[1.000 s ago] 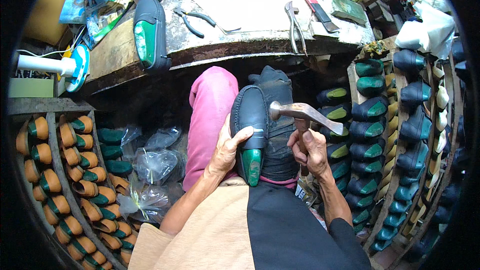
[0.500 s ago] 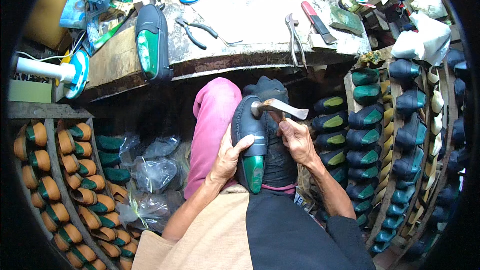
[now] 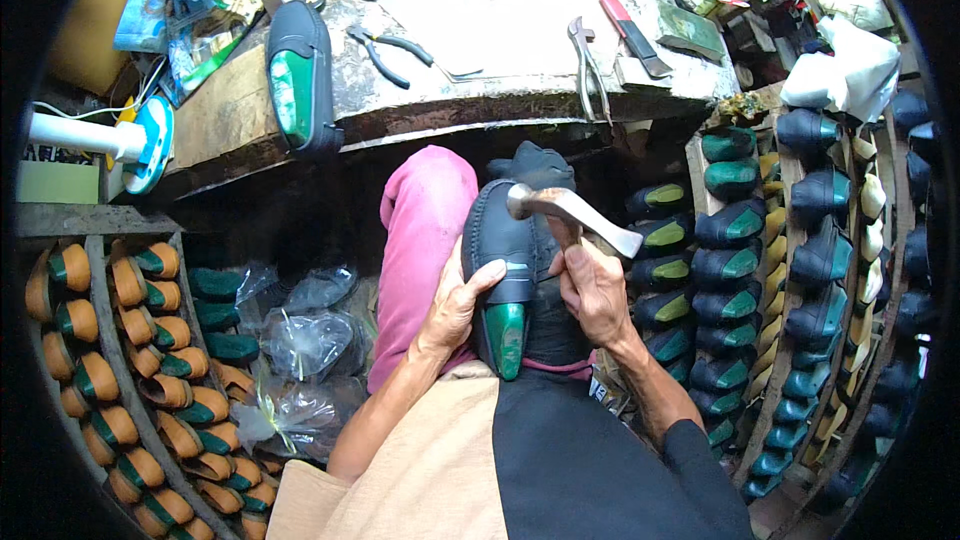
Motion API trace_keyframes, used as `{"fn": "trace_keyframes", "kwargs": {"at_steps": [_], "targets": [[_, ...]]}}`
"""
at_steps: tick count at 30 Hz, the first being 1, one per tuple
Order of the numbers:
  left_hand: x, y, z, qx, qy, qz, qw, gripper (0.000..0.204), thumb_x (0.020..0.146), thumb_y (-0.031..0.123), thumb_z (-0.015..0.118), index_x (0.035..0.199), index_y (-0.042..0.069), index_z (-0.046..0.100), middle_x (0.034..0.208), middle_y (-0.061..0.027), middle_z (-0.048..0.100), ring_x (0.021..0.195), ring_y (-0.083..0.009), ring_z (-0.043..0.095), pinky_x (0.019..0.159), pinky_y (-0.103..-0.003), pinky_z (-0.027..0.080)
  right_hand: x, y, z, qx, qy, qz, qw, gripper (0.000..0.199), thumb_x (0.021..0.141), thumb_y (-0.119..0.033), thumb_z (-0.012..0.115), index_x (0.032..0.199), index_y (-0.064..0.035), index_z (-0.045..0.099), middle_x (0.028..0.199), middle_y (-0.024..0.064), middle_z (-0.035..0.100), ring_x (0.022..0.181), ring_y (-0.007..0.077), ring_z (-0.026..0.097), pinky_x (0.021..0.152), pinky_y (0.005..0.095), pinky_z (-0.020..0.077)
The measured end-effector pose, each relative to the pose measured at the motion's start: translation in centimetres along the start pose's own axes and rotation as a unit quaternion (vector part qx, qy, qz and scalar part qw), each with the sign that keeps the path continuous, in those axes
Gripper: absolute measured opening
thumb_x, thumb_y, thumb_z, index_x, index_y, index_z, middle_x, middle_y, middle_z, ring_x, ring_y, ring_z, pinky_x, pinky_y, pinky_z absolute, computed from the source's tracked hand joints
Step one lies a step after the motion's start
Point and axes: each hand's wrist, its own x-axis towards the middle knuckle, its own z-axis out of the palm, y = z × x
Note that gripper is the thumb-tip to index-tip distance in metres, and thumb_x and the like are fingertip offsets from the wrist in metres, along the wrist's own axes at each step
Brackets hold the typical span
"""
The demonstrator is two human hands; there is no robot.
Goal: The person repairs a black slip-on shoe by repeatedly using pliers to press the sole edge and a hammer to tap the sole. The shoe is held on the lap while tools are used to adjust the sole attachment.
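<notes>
A right hand (image 3: 592,290) clamped around a hammer (image 3: 573,207) appears to have just lifted it from the dark shoe (image 3: 512,288) gripped by the left hand (image 3: 452,308) on the lap (image 3: 425,250), suggesting a moment between taps.

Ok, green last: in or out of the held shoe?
In. The green last shows in the opening of the dark shoe, behind its strap; the left hand grips that shoe's side. Seating depth: cannot tell.

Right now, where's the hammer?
In the head view, the hammer is just right of centre, gripped in the person's right hand. Its round end appears over the toe of the dark shoe; I can't tell whether they touch.
</notes>
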Motion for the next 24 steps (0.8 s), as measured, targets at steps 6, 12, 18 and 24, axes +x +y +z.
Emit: {"fn": "trace_keyframes", "kwargs": {"at_steps": [6, 12, 18, 24], "targets": [[0.4, 0.2, 0.1, -0.001, -0.029, 0.006, 1.000, 0.081, 0.100, 0.023, 0.083, 0.168, 0.001, 0.046, 0.152, -0.0121, 0.063, 0.138, -0.0221, 0.061, 0.122, -0.039, 0.048, -0.9, 1.1, -0.5, -0.014, 0.021, 0.081, 0.996, 0.059, 0.123, -0.052, 0.049, 0.096, -0.0025, 0.067, 0.061, -0.0025, 0.049, 0.050, 0.0073, 0.042, 0.049, 0.0288, 0.0338], [0.3, -0.1, 0.2, -0.014, -0.022, -0.021, 0.999, 0.083, 0.099, 0.025, 0.084, 0.169, 0.002, 0.045, 0.153, -0.0123, 0.063, 0.136, -0.0222, 0.063, 0.120, -0.039, 0.051, -2.3, 1.1, -0.5, 0.007, 0.009, -0.034, 0.999, 0.058, 0.124, -0.048, 0.050, 0.095, -0.0012, 0.067, 0.062, -0.0025, 0.049, 0.053, 0.0070, 0.043, 0.051, 0.0286, 0.0341], [0.3, 0.0, -0.2, -0.025, -0.028, -0.025, 0.999, 0.090, 0.099, 0.024, 0.085, 0.174, 0.003, 0.040, 0.153, -0.0123, 0.063, 0.136, -0.0222, 0.064, 0.117, -0.038, 0.053, -2.3, 5.2, -0.7, -0.044, 0.050, -0.014, 0.998, 0.054, 0.125, -0.042, 0.048, 0.097, -0.0010, 0.067, 0.062, -0.0018, 0.048, 0.053, 0.0077, 0.043, 0.052, 0.0292, 0.0337], [-0.1, -0.1, 0.0, -0.036, -0.019, -0.041, 0.998, 0.089, 0.098, 0.022, 0.086, 0.173, 0.003, 0.041, 0.151, -0.0126, 0.065, 0.134, -0.0222, 0.065, 0.115, -0.038, 0.055, -4.1, 7.5, -1.9, 0.092, 0.057, 0.073, 0.992, 0.058, 0.123, -0.054, 0.046, 0.107, -0.0020, 0.066, 0.061, -0.0032, 0.046, 0.048, 0.0059, 0.041, 0.044, 0.0250, 0.0326]]}}
